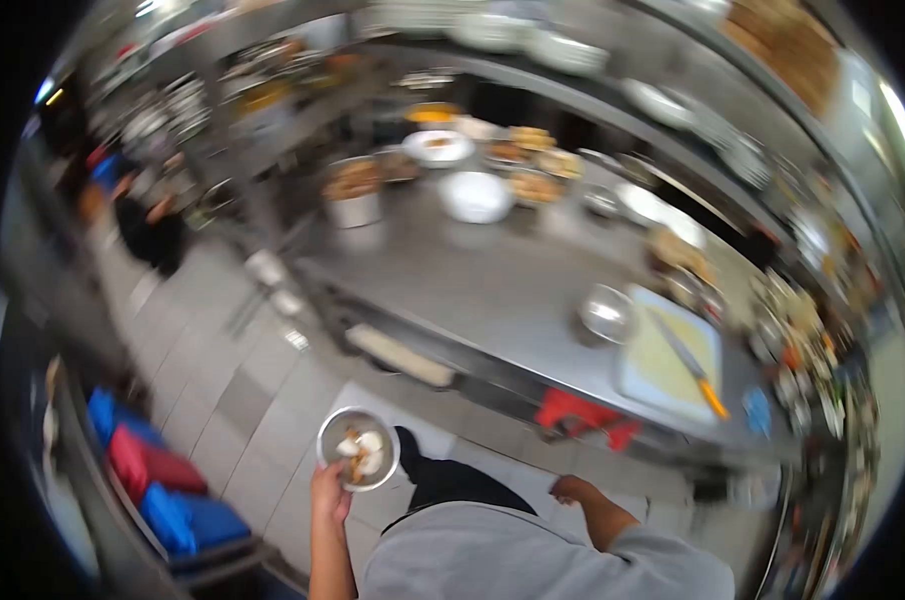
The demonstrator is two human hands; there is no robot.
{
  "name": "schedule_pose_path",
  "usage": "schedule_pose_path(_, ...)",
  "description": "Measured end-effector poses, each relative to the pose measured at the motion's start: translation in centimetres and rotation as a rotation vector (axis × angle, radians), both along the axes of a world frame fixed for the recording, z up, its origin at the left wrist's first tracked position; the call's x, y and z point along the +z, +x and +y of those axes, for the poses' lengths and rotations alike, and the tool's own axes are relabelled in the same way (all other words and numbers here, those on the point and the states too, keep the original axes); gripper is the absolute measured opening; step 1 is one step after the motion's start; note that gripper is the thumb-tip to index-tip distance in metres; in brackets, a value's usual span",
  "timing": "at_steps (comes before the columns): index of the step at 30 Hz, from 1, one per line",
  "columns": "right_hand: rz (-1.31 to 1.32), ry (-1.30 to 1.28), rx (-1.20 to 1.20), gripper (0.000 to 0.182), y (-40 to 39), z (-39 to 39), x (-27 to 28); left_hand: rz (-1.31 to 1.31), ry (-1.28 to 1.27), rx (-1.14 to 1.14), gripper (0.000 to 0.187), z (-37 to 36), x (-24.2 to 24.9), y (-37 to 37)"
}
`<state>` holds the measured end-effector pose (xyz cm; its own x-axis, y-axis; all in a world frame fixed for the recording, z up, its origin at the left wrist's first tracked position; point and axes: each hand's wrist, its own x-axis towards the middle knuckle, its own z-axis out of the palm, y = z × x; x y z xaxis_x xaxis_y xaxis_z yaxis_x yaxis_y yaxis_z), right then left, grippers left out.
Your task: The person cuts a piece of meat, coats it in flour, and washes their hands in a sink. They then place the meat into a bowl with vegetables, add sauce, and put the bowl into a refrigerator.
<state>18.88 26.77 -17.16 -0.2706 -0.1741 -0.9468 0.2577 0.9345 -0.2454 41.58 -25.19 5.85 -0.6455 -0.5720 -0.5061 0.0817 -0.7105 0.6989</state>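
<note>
My left hand point(330, 492) grips the rim of a round metal bowl point(325, 440) and holds it low over the tiled floor. Inside the bowl lie white pieces point(371, 452) and some brown bits, too blurred to name. My right hand point(575, 490) hangs beside my body, its fingers curled in, with nothing visible in them. The nearest thing above it is a red cloth point(583, 418) at the edge of the steel counter point(453, 290).
On the counter stand a cutting board point(663, 375) with an orange-handled knife point(691, 362), a metal bowl point(607, 313), a white bowl point(476, 197) and several food containers. Shelves hold stacked plates point(568, 52). Blue and red bundles point(158, 460) lie at left. Another person point(143, 220) is farther back.
</note>
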Motion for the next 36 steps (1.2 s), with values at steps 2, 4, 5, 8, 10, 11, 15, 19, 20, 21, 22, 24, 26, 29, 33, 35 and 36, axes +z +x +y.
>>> schedule_pose_path(2,0.02,-0.004,-0.046,0.026,-3.9,-5.4,-0.2,-0.101,-0.042,0.099,0.04,-4.5,0.1,0.2)
schedule_pose_path(4,0.091,0.04,0.061,0.026,-8.4,-13.8,1.5,-0.106,-0.025,0.209,0.042,-9.6,-2.2,1.3)
schedule_pose_path(5,0.044,-0.033,0.03,0.021,-10.6,-17.0,0.4,-0.118,-0.011,0.237,0.044,-11.3,-2.9,2.3)
schedule_pose_path(8,0.059,-0.152,0.179,0.017,-18.1,-31.7,-1.3,-0.163,-0.025,0.384,0.047,-16.2,-3.3,4.3)
schedule_pose_path(10,0.09,-0.192,0.48,0.018,-22.2,-42.5,-4.2,-0.155,-0.021,0.517,0.052,-17.9,-2.9,6.3)
schedule_pose_path(11,0.071,-0.179,0.672,0.017,-24.6,-48.1,-5.7,-0.142,-0.012,0.579,0.057,-18.8,-3.1,7.2)
schedule_pose_path(15,0.462,-0.546,0.806,0.036,-21.3,-69.8,3.0,-0.12,0.08,0.763,0.055,-21.5,-4.6,11.0)
schedule_pose_path(19,0.351,-0.861,0.68,0.027,-15.4,-84.8,6.9,-0.157,0.196,0.731,0.051,-24.0,-9.3,11.0)
schedule_pose_path(20,0.42,-0.911,0.73,0.027,-13.8,-86.8,7.0,-0.156,0.221,0.705,0.051,-25.3,-11.0,11.3)
schedule_pose_path(21,0.496,-0.963,0.773,0.026,-11.8,-88.4,7.2,-0.155,0.236,0.673,0.051,-27.6,-11.8,11.6)
schedule_pose_path(22,0.449,-0.827,0.741,0.027,-9.4,-89.0,8.1,-0.155,0.236,0.636,0.049,-30.0,-11.7,11.3)
schedule_pose_path(24,0.438,-0.721,0.821,0.028,-6.8,-89.4,7.3,-0.17,0.248,0.547,0.047,-35.3,-11.6,10.1)
schedule_pose_path(26,0.417,-0.727,0.991,0.03,-5.0,-87.1,5.2,-0.203,0.181,0.425,0.043,-41.1,-9.0,7.9)
schedule_pose_path(29,0.349,-0.556,1.003,0.034,-4.4,-81.3,6.1,-0.246,0.025,0.22,0.042,-48.1,-8.4,4.4)
schedule_pose_path(33,0.57,-0.388,0.441,0.037,-7.7,-69.2,5.8,-0.25,0.006,-0.113,0.048,-52.5,-6.8,-2.5)
schedule_pose_path(35,0.678,-0.301,-0.067,0.033,-8.0,-61.4,6.0,-0.261,0.002,-0.294,0.049,-52.5,-6.8,-5.9)
schedule_pose_path(36,0.634,-0.246,-0.345,0.031,-7.2,-58.1,7.3,-0.273,0.006,-0.343,0.051,-52.3,-6.9,-7.6)
